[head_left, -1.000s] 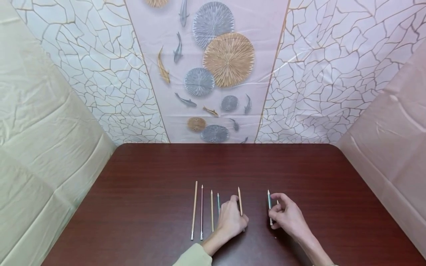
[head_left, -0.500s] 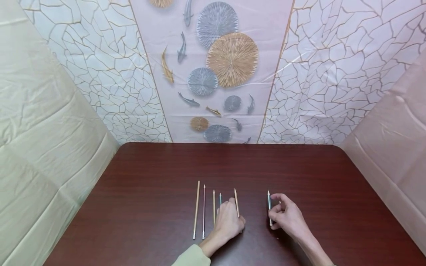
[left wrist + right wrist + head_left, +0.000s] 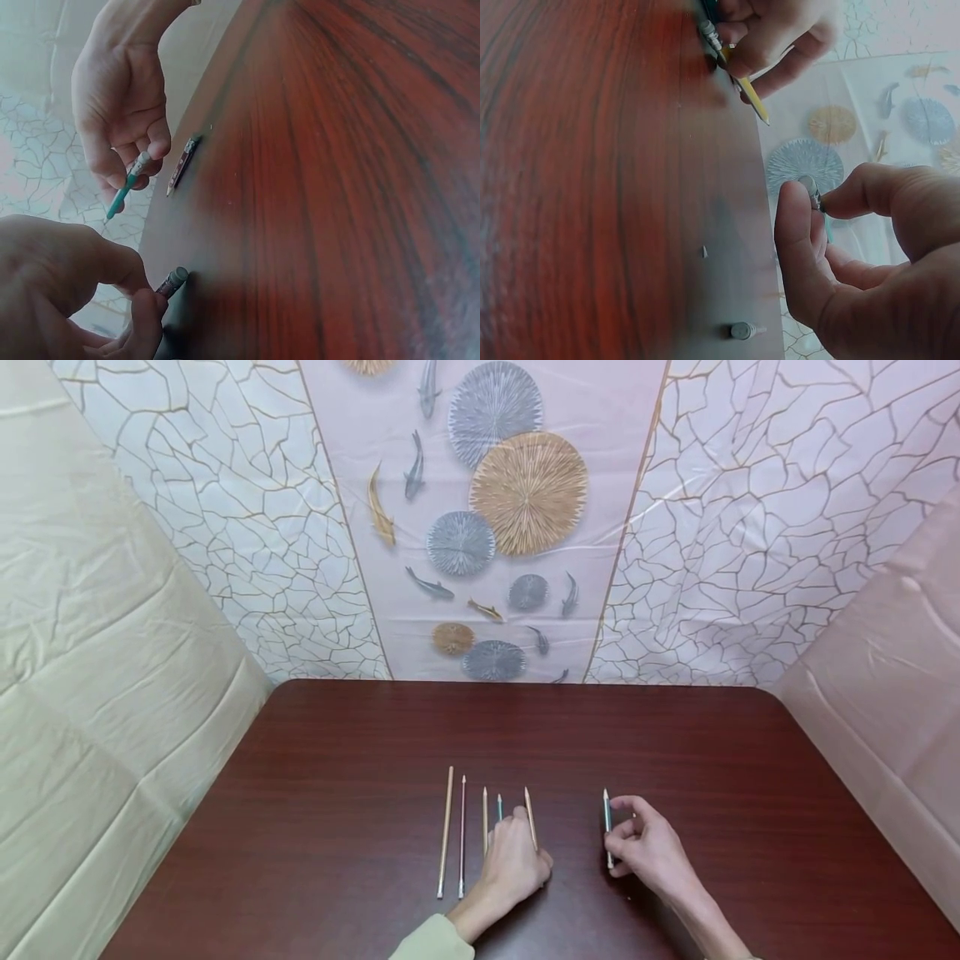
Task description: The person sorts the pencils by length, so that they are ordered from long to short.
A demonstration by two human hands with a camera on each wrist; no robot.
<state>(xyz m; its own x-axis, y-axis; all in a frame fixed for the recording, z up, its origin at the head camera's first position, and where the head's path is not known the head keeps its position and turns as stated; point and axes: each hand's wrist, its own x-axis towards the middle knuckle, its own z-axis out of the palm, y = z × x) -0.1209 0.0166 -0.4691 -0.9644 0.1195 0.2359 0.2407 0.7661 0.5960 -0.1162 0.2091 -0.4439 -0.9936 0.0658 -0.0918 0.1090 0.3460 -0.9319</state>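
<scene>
My left hand pinches a yellow pencil, tip pointing away from me; in the right wrist view the pencil shows its metal eraser end. It is just right of a short teal pencil, which the hand partly covers. To the right, my right hand holds another teal pencil between thumb and fingers, its eraser end toward me. Under that hand a short dark pencil lies on the table, mostly hidden in the head view.
Left of my left hand lie a long plain wooden pencil, a dark pink pencil and a yellowish pencil, roughly parallel. A tiny pale scrap sits on the brown table. Patterned cloth hangs behind.
My left hand has shifted a little left with the yellow pencil, nearer the row. The right hand keeps its hold on the teal pencil. The head view has turned slightly.
</scene>
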